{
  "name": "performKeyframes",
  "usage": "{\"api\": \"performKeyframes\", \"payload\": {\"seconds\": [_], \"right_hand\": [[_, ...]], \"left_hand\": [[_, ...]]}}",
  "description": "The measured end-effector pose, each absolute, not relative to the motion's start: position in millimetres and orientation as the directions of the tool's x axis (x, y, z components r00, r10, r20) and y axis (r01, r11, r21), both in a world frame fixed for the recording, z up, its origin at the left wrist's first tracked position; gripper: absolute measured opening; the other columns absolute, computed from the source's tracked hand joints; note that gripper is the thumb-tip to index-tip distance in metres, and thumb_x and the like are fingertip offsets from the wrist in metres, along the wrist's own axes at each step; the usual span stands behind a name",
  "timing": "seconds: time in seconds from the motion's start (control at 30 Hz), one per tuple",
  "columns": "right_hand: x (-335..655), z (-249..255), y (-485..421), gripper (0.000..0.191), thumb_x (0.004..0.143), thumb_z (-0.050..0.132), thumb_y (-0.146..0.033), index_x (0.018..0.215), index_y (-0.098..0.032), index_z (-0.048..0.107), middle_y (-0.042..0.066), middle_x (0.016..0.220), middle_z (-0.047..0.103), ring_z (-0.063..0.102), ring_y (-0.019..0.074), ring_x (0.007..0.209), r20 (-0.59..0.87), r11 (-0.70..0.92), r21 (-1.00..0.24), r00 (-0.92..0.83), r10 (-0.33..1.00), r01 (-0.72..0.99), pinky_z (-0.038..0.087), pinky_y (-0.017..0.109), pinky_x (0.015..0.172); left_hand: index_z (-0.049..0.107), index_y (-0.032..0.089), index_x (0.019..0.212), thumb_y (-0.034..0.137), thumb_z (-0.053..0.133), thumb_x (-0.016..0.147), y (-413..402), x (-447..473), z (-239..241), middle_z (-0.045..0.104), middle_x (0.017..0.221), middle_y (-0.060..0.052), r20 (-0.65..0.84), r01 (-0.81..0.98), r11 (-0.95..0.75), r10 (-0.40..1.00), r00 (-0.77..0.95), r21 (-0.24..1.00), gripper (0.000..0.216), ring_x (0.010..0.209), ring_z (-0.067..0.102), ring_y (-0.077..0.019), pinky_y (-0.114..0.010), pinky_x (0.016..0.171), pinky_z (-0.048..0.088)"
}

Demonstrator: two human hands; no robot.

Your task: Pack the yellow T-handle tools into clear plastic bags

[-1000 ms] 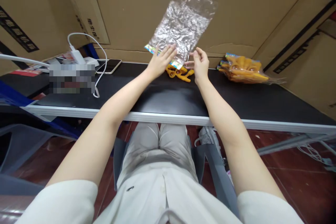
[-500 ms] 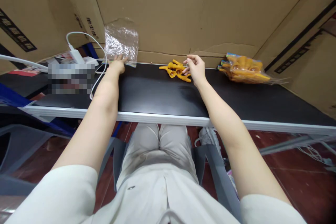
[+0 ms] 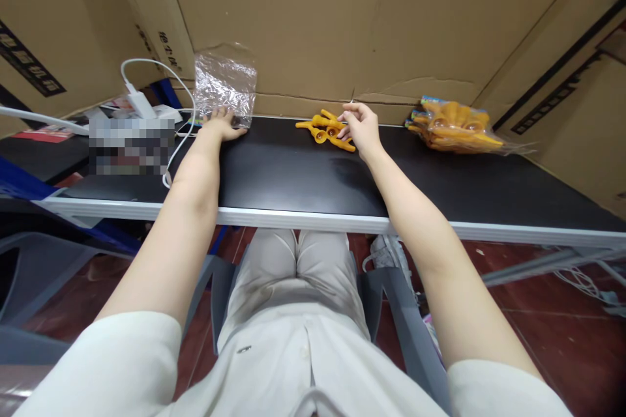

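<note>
My left hand (image 3: 220, 126) lies with fingers spread on the lower part of a clear plastic bag (image 3: 227, 83), which leans against the cardboard at the back of the black table (image 3: 288, 176). A coloured strip at the bag's lower edge is mostly hidden by that hand. Close to my right hand (image 3: 362, 127) are several orange-yellow plastic pieces (image 3: 320, 137) with round cups and branching arms. My right fingers are loosely curled and apart at the right end of these pieces, partly covering them. Nothing shows in that hand, and whether it touches them is unclear.
A clear bag of similar orange pieces (image 3: 457, 127) lies to the right. On the left are a white plug (image 3: 141, 104) with a looping cable (image 3: 163, 62) beside my left forearm, and a blurred-out item (image 3: 132, 146). Cardboard (image 3: 313, 26) walls the back; a metal edge (image 3: 303, 218) runs in front.
My left hand has shifted slightly left, and its fingers have spread with the thumb out to the right. The clear bag has sunk a little. My right hand stays nearly in place.
</note>
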State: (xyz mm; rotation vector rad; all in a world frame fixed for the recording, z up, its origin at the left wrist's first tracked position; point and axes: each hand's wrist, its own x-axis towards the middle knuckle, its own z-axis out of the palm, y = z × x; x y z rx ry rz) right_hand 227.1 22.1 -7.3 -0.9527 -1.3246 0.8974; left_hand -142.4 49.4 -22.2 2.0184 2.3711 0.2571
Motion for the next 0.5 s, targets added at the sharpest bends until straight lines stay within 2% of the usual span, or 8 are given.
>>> {"api": "performKeyframes", "payload": {"seconds": [0.07, 0.13, 0.27, 0.4, 0.5], "right_hand": [[226.6, -7.7, 21.8, 0.019, 0.093, 0.080, -0.034, 0.098, -0.026, 0.063, -0.001, 0.086, 0.068, 0.069, 0.0132, 0.064, 0.363, 0.363, -0.932, 0.050, 0.930, 0.003, 0.059, 0.024, 0.054], [226.4, -8.3, 22.1, 0.016, 0.094, 0.078, -0.032, 0.098, -0.026, 0.064, -0.001, 0.086, 0.069, 0.069, 0.0130, 0.063, 0.358, 0.358, -0.934, 0.052, 0.932, 0.016, 0.060, 0.025, 0.056], [227.3, -10.9, 25.4, 0.011, 0.096, 0.073, -0.030, 0.103, -0.025, 0.066, 0.000, 0.091, 0.072, 0.071, 0.0136, 0.064, 0.357, 0.354, -0.933, 0.055, 0.933, 0.061, 0.065, 0.029, 0.062], [230.3, -16.2, 33.9, 0.012, 0.097, 0.071, -0.031, 0.107, -0.025, 0.067, 0.001, 0.094, 0.074, 0.072, 0.0143, 0.064, 0.377, 0.373, -0.923, 0.033, 0.925, 0.089, 0.066, 0.031, 0.063], [233.1, -20.7, 42.2, 0.013, 0.096, 0.071, -0.029, 0.108, -0.025, 0.067, 0.001, 0.092, 0.074, 0.069, 0.0133, 0.060, 0.400, 0.399, -0.913, -0.006, 0.916, 0.087, 0.064, 0.028, 0.057]], "left_hand": [[0.036, 0.020, 0.178, 0.047, 0.050, 0.100, 48.5, -137.5, -23.1, 0.017, 0.189, -0.011, 0.090, 0.991, 0.060, 0.993, -0.071, 0.121, 0.084, 0.176, 0.012, -0.0391, -0.068, 0.139, 0.018], [0.036, 0.022, 0.178, 0.040, 0.045, 0.099, 50.6, -134.1, -23.7, 0.017, 0.189, -0.008, 0.040, 0.993, 0.039, 0.998, -0.044, 0.109, 0.082, 0.175, 0.018, -0.0367, -0.063, 0.140, 0.019], [0.039, 0.022, 0.177, 0.047, 0.043, 0.098, 57.3, -132.4, -22.8, 0.027, 0.186, -0.008, -0.069, 0.985, 0.139, 0.989, -0.132, 0.101, 0.083, 0.172, 0.030, -0.0360, -0.056, 0.141, 0.024], [0.040, 0.022, 0.176, 0.060, 0.041, 0.102, 60.9, -133.6, -23.2, 0.029, 0.185, -0.012, -0.101, 0.968, 0.236, 0.969, -0.227, 0.084, 0.084, 0.171, 0.031, -0.0382, -0.061, 0.139, 0.023], [0.041, 0.021, 0.176, 0.055, 0.037, 0.106, 64.3, -134.4, -28.2, 0.022, 0.187, -0.013, -0.077, 0.957, 0.281, 0.958, -0.276, 0.070, 0.078, 0.173, 0.023, -0.0390, -0.068, 0.138, 0.023]]}}
